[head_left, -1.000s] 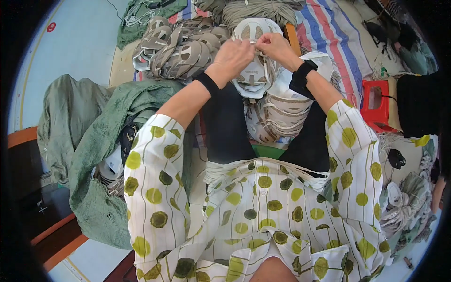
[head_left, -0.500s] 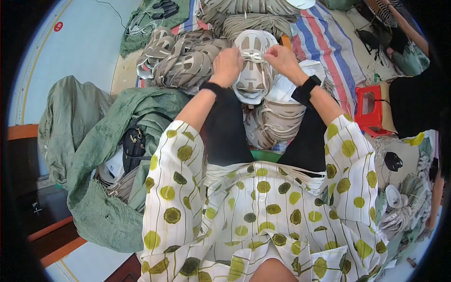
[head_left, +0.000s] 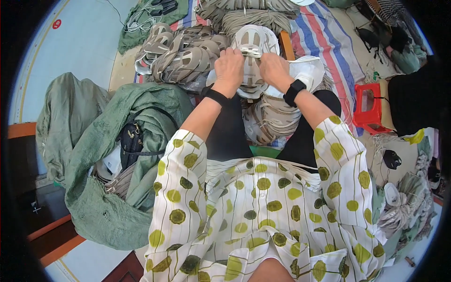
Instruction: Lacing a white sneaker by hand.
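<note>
A beige-and-white shoe upper (head_left: 252, 75) lies in front of me between my knees, toe and heel running away from me. White laces (head_left: 251, 52) cross its middle. At the left edge of the lacing, my left hand (head_left: 229, 69) is closed, its fingers pinched on a lace. My right hand (head_left: 275, 70) pinches at the opposite side, also closed on a lace. Below the upper stands a stack of similar shoe uppers (head_left: 272, 120), tied round with pale cord. Long off-white laces (head_left: 221, 168) lie across my lap.
To the left is a heap of brown-beige uppers (head_left: 188, 58). Another bundle (head_left: 256, 22) rests beyond my hands on a striped sheet (head_left: 324, 42). A green sack (head_left: 101, 211) holds a black pouch (head_left: 131, 143). At right stands a red stool (head_left: 369, 105), beside a person in black.
Both hands have come slightly nearer to me and lower over the upper. The lace strands that stretched between them now sit close against it.
</note>
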Motion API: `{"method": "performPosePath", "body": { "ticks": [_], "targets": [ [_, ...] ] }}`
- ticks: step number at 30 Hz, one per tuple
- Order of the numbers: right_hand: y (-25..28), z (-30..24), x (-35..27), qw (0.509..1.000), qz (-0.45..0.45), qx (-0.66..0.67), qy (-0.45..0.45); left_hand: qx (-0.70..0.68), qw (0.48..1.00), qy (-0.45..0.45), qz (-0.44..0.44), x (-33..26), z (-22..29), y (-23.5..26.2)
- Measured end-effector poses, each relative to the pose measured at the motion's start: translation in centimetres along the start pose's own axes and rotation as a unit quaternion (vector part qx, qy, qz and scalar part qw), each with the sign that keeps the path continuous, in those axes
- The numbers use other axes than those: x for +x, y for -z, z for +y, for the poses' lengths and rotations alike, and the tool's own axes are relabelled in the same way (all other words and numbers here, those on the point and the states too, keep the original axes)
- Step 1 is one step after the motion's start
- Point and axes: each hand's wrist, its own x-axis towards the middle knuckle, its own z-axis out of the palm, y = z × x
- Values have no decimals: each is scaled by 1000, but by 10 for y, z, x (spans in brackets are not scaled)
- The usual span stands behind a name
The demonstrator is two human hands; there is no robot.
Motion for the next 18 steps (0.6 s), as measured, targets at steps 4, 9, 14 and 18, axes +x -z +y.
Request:
{"method": "performPosePath", "body": {
  "ticks": [4,9,14,18],
  "targets": [
    [-8,15,1,999,43,-7,-21,-44,999,16,-12,0,2,9],
    [-7,15,-5,992,107,-12,62,10,989,-144,22,-5,-5,13],
    [8,-6,-1,982,-35,-157,99,100,986,-125,-48,11,8,1],
    [25,-25,0,951,-117,-273,89,99,980,-170,-37,11,-1,-2]
  ]
}}
